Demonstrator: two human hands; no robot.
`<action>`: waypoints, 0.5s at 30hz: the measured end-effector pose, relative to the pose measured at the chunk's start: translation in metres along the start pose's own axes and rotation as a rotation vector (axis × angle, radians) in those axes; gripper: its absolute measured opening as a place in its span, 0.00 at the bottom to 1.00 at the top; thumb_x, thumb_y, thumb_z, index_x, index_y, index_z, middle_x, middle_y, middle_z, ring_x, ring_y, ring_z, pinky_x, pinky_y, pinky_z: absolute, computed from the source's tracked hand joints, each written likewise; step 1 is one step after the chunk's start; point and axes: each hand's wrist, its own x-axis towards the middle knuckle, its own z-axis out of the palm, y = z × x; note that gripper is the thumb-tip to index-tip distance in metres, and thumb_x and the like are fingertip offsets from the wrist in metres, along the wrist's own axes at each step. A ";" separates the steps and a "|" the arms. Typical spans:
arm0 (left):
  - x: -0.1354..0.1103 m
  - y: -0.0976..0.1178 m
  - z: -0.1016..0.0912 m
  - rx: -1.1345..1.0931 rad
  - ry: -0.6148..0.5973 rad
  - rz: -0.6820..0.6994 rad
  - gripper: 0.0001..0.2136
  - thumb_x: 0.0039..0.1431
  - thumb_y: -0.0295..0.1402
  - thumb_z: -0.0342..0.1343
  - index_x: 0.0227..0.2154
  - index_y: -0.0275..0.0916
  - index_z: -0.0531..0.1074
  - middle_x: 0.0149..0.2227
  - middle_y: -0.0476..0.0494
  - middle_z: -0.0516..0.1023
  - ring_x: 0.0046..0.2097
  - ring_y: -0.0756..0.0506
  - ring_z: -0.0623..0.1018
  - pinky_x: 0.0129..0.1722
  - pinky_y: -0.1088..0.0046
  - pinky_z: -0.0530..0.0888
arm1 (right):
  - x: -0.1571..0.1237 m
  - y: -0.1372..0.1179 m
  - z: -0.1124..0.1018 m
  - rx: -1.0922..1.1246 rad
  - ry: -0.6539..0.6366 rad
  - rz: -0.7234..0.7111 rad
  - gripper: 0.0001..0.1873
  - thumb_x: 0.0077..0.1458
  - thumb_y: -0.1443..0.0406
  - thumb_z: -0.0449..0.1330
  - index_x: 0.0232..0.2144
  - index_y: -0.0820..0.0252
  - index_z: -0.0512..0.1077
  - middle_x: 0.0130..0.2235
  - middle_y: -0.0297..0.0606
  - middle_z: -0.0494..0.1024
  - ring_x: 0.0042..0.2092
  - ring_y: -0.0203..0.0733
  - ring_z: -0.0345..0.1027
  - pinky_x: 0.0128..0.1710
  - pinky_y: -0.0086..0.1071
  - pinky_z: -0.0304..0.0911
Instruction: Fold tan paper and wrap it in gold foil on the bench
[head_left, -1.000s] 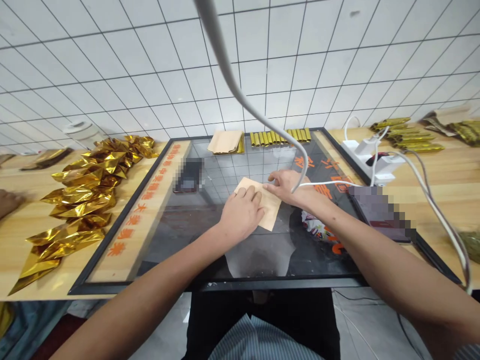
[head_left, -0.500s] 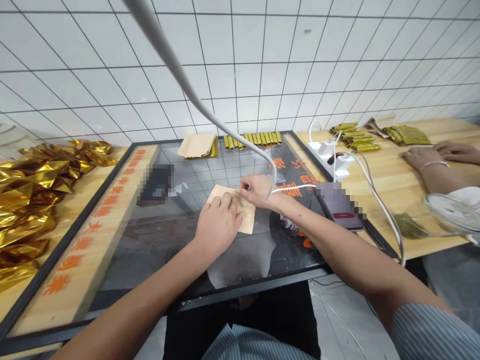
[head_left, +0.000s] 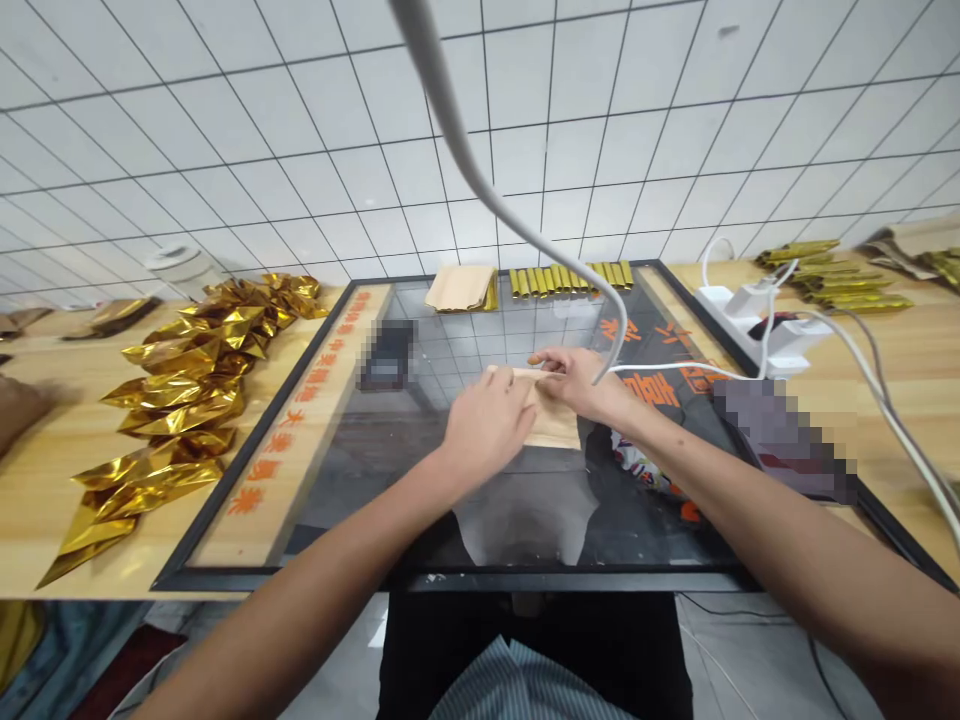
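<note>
A tan sheet of paper (head_left: pixel 559 428) lies on the glass-topped panel in front of me. My left hand (head_left: pixel 489 418) is closed over its left part, fingers bent at the far edge. At the upper right of the sheet, my right hand (head_left: pixel 583 382) pinches the far edge between thumb and fingers. The fingertips partly hide that edge. Beyond my hands lies a stack of tan paper (head_left: pixel 459 287) with gold showing at its side. To its right stretches a row of gold paper rolls (head_left: pixel 551 281).
Folded gold foil pieces (head_left: pixel 187 390) are heaped on the left. A blurred phone (head_left: pixel 387 352) lies on the glass, another phone (head_left: pixel 780 430) at right. A power strip (head_left: pixel 757 315) trails cables. A white cable (head_left: pixel 510 215) hangs across my view. Someone's hand (head_left: pixel 22 410) shows far left.
My view has swung left, bringing more of the gold foil heap into sight. Both hands stay at the paper; my left fingers have moved up to its far edge.
</note>
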 end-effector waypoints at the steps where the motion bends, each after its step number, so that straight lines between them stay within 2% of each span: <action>1: 0.007 -0.010 -0.001 -0.034 0.041 0.003 0.17 0.76 0.39 0.53 0.60 0.40 0.74 0.55 0.35 0.77 0.54 0.35 0.76 0.49 0.59 0.74 | 0.000 0.000 0.001 0.005 0.005 -0.006 0.21 0.55 0.69 0.67 0.51 0.53 0.82 0.39 0.33 0.86 0.40 0.44 0.77 0.43 0.34 0.68; 3: 0.022 -0.028 0.000 -0.135 0.081 0.016 0.21 0.72 0.38 0.58 0.64 0.42 0.72 0.62 0.36 0.75 0.60 0.34 0.73 0.55 0.58 0.72 | -0.001 -0.001 0.001 0.029 0.010 -0.020 0.21 0.55 0.70 0.67 0.51 0.52 0.82 0.42 0.33 0.86 0.42 0.44 0.78 0.45 0.34 0.70; 4: 0.029 -0.036 0.002 -0.200 0.062 0.034 0.21 0.70 0.37 0.59 0.63 0.42 0.73 0.64 0.37 0.74 0.62 0.34 0.72 0.58 0.57 0.71 | -0.002 -0.001 0.002 0.043 0.011 -0.032 0.21 0.55 0.70 0.67 0.51 0.52 0.82 0.43 0.33 0.87 0.43 0.44 0.79 0.47 0.35 0.70; 7: 0.046 -0.050 0.009 -0.375 -0.008 0.027 0.15 0.67 0.35 0.61 0.55 0.43 0.79 0.54 0.41 0.82 0.59 0.35 0.75 0.59 0.57 0.70 | -0.002 0.000 0.002 0.054 0.011 -0.060 0.21 0.56 0.71 0.66 0.51 0.52 0.82 0.47 0.34 0.87 0.45 0.44 0.80 0.49 0.35 0.71; 11: 0.051 -0.051 0.018 -0.467 0.003 -0.038 0.08 0.66 0.31 0.58 0.41 0.41 0.82 0.41 0.45 0.85 0.47 0.39 0.80 0.49 0.65 0.72 | -0.001 0.002 0.002 0.035 -0.008 -0.040 0.19 0.57 0.69 0.66 0.51 0.54 0.81 0.47 0.36 0.88 0.46 0.46 0.80 0.49 0.36 0.70; 15: 0.049 -0.049 0.025 -0.570 0.028 -0.088 0.07 0.65 0.31 0.58 0.38 0.41 0.82 0.38 0.47 0.86 0.40 0.43 0.80 0.38 0.70 0.70 | 0.000 -0.001 0.003 0.054 -0.022 -0.056 0.11 0.61 0.58 0.67 0.45 0.54 0.82 0.42 0.35 0.87 0.42 0.46 0.79 0.44 0.35 0.69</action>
